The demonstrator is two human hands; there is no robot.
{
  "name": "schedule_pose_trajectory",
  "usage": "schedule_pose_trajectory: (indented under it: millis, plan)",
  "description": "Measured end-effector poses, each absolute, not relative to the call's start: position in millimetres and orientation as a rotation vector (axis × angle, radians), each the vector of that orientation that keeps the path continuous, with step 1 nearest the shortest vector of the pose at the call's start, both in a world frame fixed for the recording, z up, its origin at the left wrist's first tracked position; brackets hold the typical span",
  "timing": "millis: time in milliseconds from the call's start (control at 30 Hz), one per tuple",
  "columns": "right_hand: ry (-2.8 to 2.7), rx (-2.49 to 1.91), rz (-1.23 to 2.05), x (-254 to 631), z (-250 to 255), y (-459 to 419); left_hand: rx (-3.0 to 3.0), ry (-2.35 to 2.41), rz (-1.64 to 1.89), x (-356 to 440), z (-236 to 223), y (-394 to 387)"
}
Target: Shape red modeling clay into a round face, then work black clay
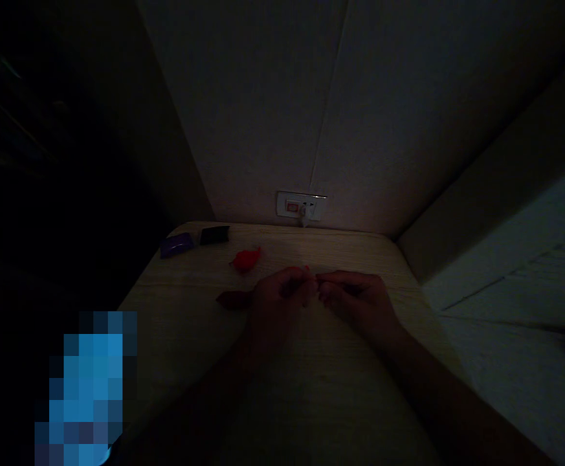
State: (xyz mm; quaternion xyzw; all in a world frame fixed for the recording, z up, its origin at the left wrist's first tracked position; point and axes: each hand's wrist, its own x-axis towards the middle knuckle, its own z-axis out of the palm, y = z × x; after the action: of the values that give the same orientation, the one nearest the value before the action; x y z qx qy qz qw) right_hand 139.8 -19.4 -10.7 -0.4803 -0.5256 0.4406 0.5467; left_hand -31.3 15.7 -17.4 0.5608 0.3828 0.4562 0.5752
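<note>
Left hand [278, 299] and right hand [365, 303] pinch a small reddish piece [318, 283], its shape mostly hidden

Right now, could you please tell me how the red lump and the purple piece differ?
The red lump is bright, while the purple piece is dark. The lump is irregular with a thin pointed tip; the purple piece is roughly rectangular. The lump lies nearer the left hand; the purple piece sits by the table's far left corner. Both lie unheld.
</note>
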Motion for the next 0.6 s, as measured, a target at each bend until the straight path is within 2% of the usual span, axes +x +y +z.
schedule_pose_trajectory:
  millis: [267, 600]
  plan:
    - [-1.168, -1.136, 1.04, 139.3, -17.9, -16.5, 1.163, 0.934, 1.047, -31.3, -13.8, 16.9]
    - [-1.346, -1.169, 0.909, 140.1, -15.0, -20.2, 1.351, 0.929, 0.994, -34.0, -20.2, 17.6]
